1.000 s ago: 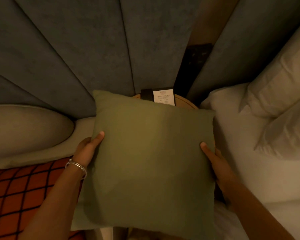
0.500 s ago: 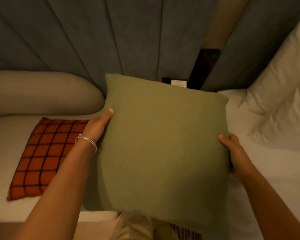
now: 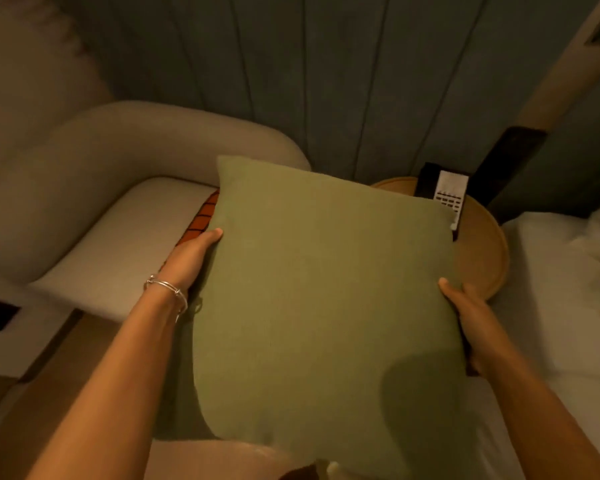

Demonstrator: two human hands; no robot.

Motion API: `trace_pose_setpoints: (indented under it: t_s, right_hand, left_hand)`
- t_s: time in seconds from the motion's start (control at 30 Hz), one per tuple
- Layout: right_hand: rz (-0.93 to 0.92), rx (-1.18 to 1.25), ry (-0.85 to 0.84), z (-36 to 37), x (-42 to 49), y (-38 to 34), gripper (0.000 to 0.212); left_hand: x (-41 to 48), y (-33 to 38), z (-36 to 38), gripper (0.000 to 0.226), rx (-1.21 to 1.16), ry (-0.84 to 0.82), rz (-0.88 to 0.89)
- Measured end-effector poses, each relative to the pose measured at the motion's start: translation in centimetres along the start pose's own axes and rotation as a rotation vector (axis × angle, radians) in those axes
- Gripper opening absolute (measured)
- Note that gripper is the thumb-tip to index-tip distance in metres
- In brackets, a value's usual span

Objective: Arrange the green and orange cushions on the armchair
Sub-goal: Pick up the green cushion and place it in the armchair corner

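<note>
Both hands grip one cushion: the left hand (image 3: 191, 252) is curled round the left edge of the green cushion (image 3: 326, 299), thumb over the front face, and the right hand (image 3: 465, 306) is clamped the same way on the right edge, so the cushion hangs upright between them, clear of any surface.

Half a second ago the orange checked cushion (image 3: 201, 220) lay in plain sight on the armchair (image 3: 118, 161) seat; now the green one covers nearly all of it, leaving only a sliver showing just beside the left thumb. The whole scene has swung too: the round wooden desk (image 3: 485, 258) with the phone (image 3: 447, 199) on it shows again behind the green cushion's right corner, and the bed (image 3: 548, 289) lies off to the right.

To my eye the green cushion is being carried across toward the chair, though it is not yet set down. I would guess it must go leftward and down onto the seat, beside or against the orange one.
</note>
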State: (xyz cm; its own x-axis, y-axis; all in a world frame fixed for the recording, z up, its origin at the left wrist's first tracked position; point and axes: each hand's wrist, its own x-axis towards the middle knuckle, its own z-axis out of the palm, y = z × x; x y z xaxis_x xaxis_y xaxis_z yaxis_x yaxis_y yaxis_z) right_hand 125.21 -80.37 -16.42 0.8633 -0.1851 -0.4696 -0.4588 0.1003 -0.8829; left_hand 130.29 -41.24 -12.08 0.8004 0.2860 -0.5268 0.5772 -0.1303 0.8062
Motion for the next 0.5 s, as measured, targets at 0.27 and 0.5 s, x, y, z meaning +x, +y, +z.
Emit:
trace_pose_setpoints:
  t_s: [0.27, 0.5]
  right_hand:
    - [-0.033, -0.011, -0.023, 8.7, -11.5, 5.1, 0.051]
    - [-0.004, -0.048, -0.014, 12.5, -19.6, 8.6, 0.06]
  left_hand:
    - [-6.2, -7.7, -12.9, 0.049, 0.029, 0.039, 0.001]
    - [-12.2, -12.9, -18.8, 0.044, 0.042, 0.08, 0.063]
